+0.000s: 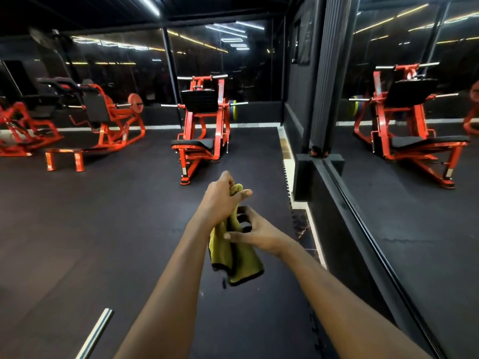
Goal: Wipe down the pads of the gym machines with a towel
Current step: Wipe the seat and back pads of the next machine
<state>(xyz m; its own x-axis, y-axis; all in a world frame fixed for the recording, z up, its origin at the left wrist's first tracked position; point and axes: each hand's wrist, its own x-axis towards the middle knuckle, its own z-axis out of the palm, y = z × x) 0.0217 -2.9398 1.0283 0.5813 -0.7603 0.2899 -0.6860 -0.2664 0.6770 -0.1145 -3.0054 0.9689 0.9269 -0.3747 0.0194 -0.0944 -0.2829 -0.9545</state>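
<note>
**Towel hangs between two grips, short of the red machine**

Two bare forearms (168, 294) reach forward from the bottom edge and meet over the dark floor (103, 229). The left grip (223, 198) sits higher and farther out. Its fingers are curled tight round the bunched top end of a yellow-green towel (241, 257), a knot of which shows above the thumb. The right grip (256, 231) is just below and nearer. Its thumb lies across the front of the towel's middle and its fingers curl behind, pinching the folds.

The towel's long axis runs close to upright, from the left grip down past the right grip. Its free, dark-hemmed end points at the floor and hangs clear of it, in loose lengthwise folds.

Well beyond the left grip stands a red machine (191, 151) with a black seat pad (199, 143) and a black back pad (199, 101) above it. Neither grip touches it. Far to the left of both grips is a second red machine (111, 120). To the right of the right grip a wall mirror (414, 203) repeats the first machine. Below and left of the grips, a steel bar (96, 332) slants in from the edge.
</note>
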